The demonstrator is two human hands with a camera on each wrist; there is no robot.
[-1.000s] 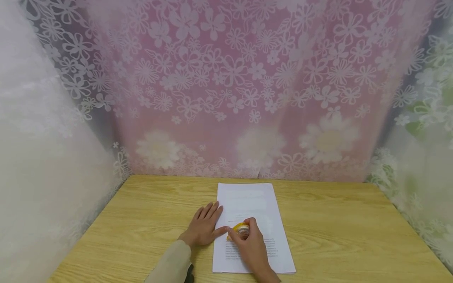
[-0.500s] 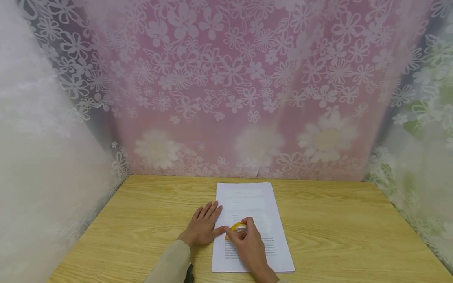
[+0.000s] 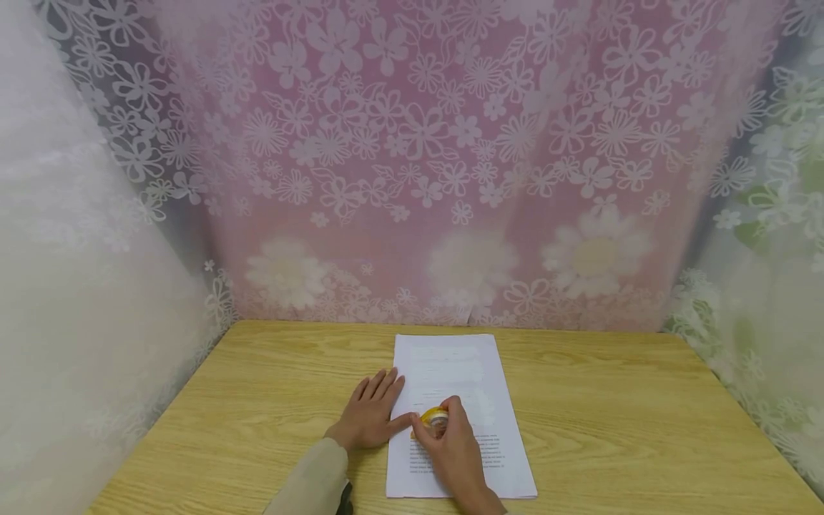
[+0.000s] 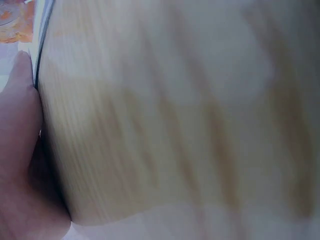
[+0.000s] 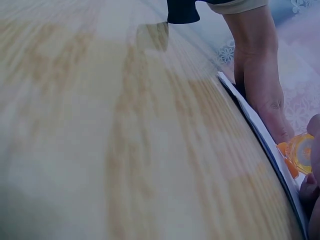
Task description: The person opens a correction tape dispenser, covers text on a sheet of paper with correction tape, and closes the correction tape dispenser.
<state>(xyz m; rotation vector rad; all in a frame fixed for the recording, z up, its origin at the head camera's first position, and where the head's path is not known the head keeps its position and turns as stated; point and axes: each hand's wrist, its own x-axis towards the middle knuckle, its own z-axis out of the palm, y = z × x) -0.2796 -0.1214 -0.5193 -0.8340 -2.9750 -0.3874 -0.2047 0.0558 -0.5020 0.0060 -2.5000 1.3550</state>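
Note:
A stack of white paper [image 3: 453, 350] lies on the table, printed with dark text lines toward its near end. Pale white bands cover much of the print farther up. Between thumb and fingers, my right hand [image 3: 458, 452] holds a yellow-orange correction tape dispenser [image 3: 435, 415], its tip down at the start of a text line. The see-through body shows in the right wrist view as an orange correction tape [image 5: 301, 151]. My left hand [image 3: 370, 416] lies flat across the stack's left edge, fingers spread, thumb reaching over the paper close to the dispenser.
The wood-grain table [image 3: 618, 422] extends to both sides of the paper. A pink flowered curtain [image 3: 463, 164] hangs behind the table's far edge. Pale curtains [image 3: 96, 300] close in the left and right sides.

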